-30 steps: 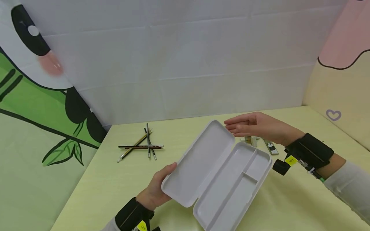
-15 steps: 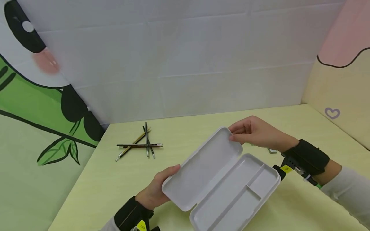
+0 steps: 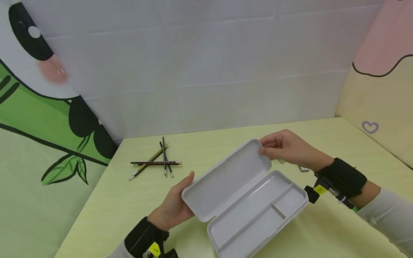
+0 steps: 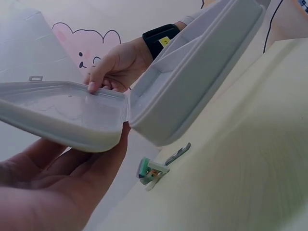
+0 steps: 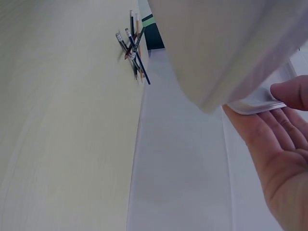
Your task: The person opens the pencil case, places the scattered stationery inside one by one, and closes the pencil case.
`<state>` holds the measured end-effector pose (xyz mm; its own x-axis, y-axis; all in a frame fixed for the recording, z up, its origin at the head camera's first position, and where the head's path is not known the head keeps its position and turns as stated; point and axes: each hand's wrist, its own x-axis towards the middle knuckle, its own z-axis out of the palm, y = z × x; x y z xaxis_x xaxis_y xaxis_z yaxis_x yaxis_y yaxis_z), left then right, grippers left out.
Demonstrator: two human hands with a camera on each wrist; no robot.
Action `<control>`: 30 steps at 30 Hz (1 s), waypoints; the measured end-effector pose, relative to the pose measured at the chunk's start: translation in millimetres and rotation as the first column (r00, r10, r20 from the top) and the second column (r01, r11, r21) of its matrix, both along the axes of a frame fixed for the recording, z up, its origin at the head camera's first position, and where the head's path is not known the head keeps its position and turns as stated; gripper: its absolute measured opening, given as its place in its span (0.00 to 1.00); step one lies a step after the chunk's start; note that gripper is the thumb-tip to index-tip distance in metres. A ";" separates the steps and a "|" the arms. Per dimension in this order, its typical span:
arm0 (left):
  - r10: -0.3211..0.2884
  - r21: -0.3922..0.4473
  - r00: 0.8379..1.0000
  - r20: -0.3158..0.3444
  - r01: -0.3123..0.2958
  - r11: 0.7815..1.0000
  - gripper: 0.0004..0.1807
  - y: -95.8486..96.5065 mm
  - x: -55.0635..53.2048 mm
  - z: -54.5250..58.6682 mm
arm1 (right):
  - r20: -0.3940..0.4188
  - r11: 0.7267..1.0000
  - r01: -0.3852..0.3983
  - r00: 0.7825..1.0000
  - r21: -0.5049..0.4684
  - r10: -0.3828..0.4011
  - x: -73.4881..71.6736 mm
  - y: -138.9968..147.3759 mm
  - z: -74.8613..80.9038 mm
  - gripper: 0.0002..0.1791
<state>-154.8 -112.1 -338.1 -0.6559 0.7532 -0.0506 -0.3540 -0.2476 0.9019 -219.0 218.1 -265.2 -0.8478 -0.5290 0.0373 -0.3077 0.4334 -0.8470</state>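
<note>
A white hinged plastic pencil case (image 3: pixel 248 218) is held tilted above the table with its lid raised and its divided tray bare. My right hand (image 3: pixel 284 150) pinches the lid's far end between thumb and fingers; the right wrist view shows the thumb (image 5: pixel 291 92) on the lid's inner side. My left hand (image 3: pixel 174 202) carries the lid's near end. Its fingers lie straight beneath the lid (image 4: pixel 62 108) in the left wrist view, and its thumb points up beside the edge. Several pencils (image 3: pixel 156 161) lie crossed at the table's far left.
Behind the right hand, small partly hidden items lie on the table; the left wrist view shows a green and white piece (image 4: pixel 150 171) and a thin flat one (image 4: pixel 178 153). A white wall sheet (image 3: pixel 206 71) borders the table's back.
My right hand has come down and taken hold of the lid's far end. The pencil case has turned slightly. My left thumb has lifted off the lid's edge.
</note>
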 end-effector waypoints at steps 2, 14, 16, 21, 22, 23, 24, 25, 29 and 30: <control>0.019 0.048 1.000 0.017 -0.019 0.999 0.28 0.5 -1.2 2.8 | -0.007 0.999 0.042 0.999 0.010 -0.042 -1.0 1.2 -0.2 0.18; 0.256 -0.018 0.966 -0.045 -0.257 0.966 0.34 2.7 -7.7 15.9 | 0.012 0.991 0.131 0.991 -0.042 -0.130 -5.5 8.9 -3.4 0.22; 0.304 -0.044 0.950 -0.077 -0.307 0.951 0.37 4.7 -11.1 17.8 | 0.027 0.987 0.145 0.989 -0.063 -0.144 -9.4 11.5 -3.4 0.24; 0.454 -0.111 0.854 -0.254 -0.493 0.863 0.34 7.9 -26.3 25.6 | 0.022 0.981 0.166 0.986 -0.096 -0.165 -26.9 20.5 -3.4 0.25; 0.489 -0.128 0.819 -0.301 -0.543 0.830 0.32 7.7 -30.0 28.2 | 0.018 0.980 0.170 0.986 -0.103 -0.169 -30.6 21.9 -3.6 0.25; 0.516 -0.142 0.780 -0.353 -0.590 0.795 0.29 7.4 -34.2 30.8 | 0.013 0.979 0.174 0.985 -0.106 -0.173 -34.3 23.1 -3.8 0.25; 0.542 -0.152 0.741 -0.396 -0.635 0.757 0.27 7.3 -38.7 33.4 | 0.007 0.978 0.179 0.984 -0.111 -0.179 -38.1 24.2 -3.9 0.25; 0.556 -0.169 0.704 -0.441 -0.674 0.720 0.26 7.3 -43.3 36.0 | 0.004 0.976 0.185 0.983 -0.111 -0.186 -41.7 25.3 -4.1 0.25; 0.522 -0.230 0.598 -0.608 -0.762 0.605 0.24 10.4 -62.8 42.6 | 0.000 0.972 0.197 0.980 -0.127 -0.198 -57.0 29.3 -4.9 0.25; 0.513 -0.242 0.576 -0.636 -0.780 0.577 0.24 12.3 -67.7 43.2 | -0.001 0.972 0.199 0.980 -0.127 -0.200 -60.7 30.1 -4.9 0.26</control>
<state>-222.5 -99.8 -294.9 -0.9780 0.0655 0.1981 0.2083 0.2490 0.9458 -279.7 248.3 -270.1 -0.9348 -0.3395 0.1048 -0.2376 0.3780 -0.8948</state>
